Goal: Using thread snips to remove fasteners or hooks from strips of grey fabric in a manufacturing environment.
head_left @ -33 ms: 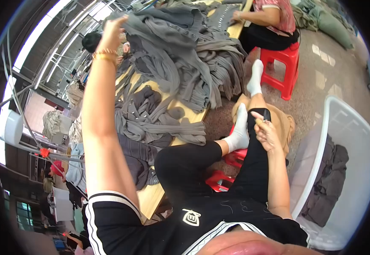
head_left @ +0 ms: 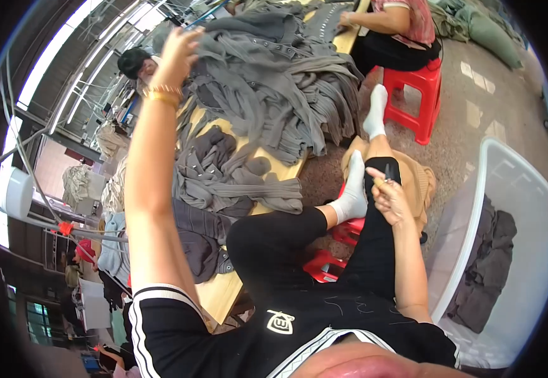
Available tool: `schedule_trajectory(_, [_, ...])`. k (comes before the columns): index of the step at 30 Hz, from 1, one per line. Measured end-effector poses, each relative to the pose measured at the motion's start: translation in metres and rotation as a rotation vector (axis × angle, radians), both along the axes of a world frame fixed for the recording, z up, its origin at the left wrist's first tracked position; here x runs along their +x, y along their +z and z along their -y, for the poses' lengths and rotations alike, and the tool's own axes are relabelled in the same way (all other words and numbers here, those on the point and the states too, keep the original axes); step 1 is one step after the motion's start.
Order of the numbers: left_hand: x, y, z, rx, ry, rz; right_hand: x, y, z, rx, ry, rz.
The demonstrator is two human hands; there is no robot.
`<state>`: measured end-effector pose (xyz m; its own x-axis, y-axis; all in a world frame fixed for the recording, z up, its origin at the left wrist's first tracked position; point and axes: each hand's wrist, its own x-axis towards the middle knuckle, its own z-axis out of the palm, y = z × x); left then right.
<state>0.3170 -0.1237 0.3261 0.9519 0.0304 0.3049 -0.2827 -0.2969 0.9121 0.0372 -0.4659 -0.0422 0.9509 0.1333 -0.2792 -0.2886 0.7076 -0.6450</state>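
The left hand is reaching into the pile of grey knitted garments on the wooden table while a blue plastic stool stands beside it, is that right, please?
Not quite: the head view shows a red plastic stool, not blue. The left hand does reach into the pile of grey knitted garments on the wooden table.

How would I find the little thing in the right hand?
Start at the big white plastic bin on the right, then look left to the black-trousered knee. The right hand rests there, pinching small dark snips at its fingertips. Everything around is soft cloth; this alone is small, hard and pointed.
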Motion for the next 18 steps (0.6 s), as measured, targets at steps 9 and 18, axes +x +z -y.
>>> schedule_trajectory(9, [-0.171,-0.044,0.093,0.092,-0.628,0.569,-0.026,-0.029,-0.01,0.069,0.097,-0.055])
schedule_trajectory(18, [-0.182,-0.134,0.08,-0.323,-0.605,0.268,-0.025,-0.036,-0.024,-0.016,0.133,-0.084])
